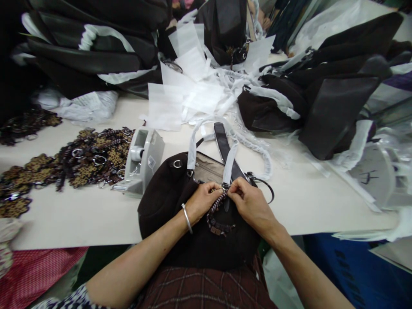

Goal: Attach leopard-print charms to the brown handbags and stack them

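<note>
A dark brown handbag (pixel 180 201) lies at the table's front edge, its mouth open on a beige lining (pixel 207 168). White wrapping covers its handle (pixel 192 150). At the base of that handle, my left hand (pixel 206 199) and my right hand (pixel 246 197) meet, both with fingers pinched. Between them hangs a braided bag charm (pixel 216 208) with dark beads at its lower end. The fingertips of both hands close on its top, by the metal ring of the handle. The exact clasp is hidden by my fingers.
Several leopard-print flower charms (pixel 86 159) lie piled at left, beside a grey tape dispenser (pixel 144 159). White paper sheets (pixel 189 94) and plastic scraps cover the back. Dark bags are stacked at back left (pixel 96 51) and right (pixel 337 103).
</note>
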Available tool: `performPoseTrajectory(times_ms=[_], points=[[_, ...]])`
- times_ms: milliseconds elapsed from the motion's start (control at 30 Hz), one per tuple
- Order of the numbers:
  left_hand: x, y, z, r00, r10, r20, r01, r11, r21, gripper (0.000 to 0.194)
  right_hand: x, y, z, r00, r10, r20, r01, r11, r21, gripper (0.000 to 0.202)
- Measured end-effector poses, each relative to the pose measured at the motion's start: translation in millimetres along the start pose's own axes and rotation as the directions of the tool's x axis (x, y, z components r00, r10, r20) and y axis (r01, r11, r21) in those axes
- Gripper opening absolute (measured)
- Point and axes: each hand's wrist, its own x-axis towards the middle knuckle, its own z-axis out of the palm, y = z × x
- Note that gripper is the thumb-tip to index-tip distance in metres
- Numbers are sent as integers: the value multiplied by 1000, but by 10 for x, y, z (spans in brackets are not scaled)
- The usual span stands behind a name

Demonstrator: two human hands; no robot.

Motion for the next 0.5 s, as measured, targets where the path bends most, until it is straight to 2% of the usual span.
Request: performPoseTrajectory(times_ms=[200, 500], points=[[16, -48, -22, 999, 37, 9, -37, 999, 10, 19, -69, -44, 88, 993, 50, -111, -53, 998, -28, 9], [-2, -54, 3, 998, 60, -13, -60, 998, -3, 16, 4, -58, 10, 997, 61, -37, -61, 998, -10, 13]])
